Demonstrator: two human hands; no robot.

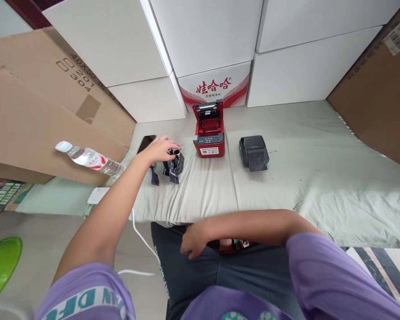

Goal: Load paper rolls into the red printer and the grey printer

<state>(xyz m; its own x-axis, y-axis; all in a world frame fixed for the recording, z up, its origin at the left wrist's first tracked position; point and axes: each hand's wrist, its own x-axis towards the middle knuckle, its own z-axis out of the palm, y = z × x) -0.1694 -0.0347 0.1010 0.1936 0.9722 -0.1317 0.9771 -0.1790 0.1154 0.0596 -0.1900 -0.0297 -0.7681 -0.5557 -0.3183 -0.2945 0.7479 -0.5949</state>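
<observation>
Reaches far forward with the left hand [160, 149], fingers curved down over the top of a small dark roll [175, 163] in loose black wrapping. Touches it at the fingertips; impossible to tell whether the grip has actually closed. Sits on the pale green cloth [286, 178], that roll, right under and just beyond the fingers, with a loose black strip [154, 176] lying nearer the wrist.

Rests the right hand [192, 242] on the lap, close to the body, fingers loosely bent, nothing in it.

Just behind the left hand: a dark phone [146, 143], almost touching the knuckles. Further out on the thumb side: a red printer [209, 135] with its lid up, and beyond that a black printer [253, 152]. Out on the little-finger side, well apart: a water bottle [90, 159] lying tilted against a cardboard box [36, 111]. Below the forearm: a white cable [140, 238] trailing off the cloth's edge.

Risks, as a judgement: pinching only the slack wrapping instead of the core, so the roll slips out or unwinds when lifted. Nudging the phone with the back of the hand while pulling away. Snagging the cable with the elbow and dragging whatever hangs on it. Rolling on the soft, wrinkled cloth if set down carelessly.
</observation>
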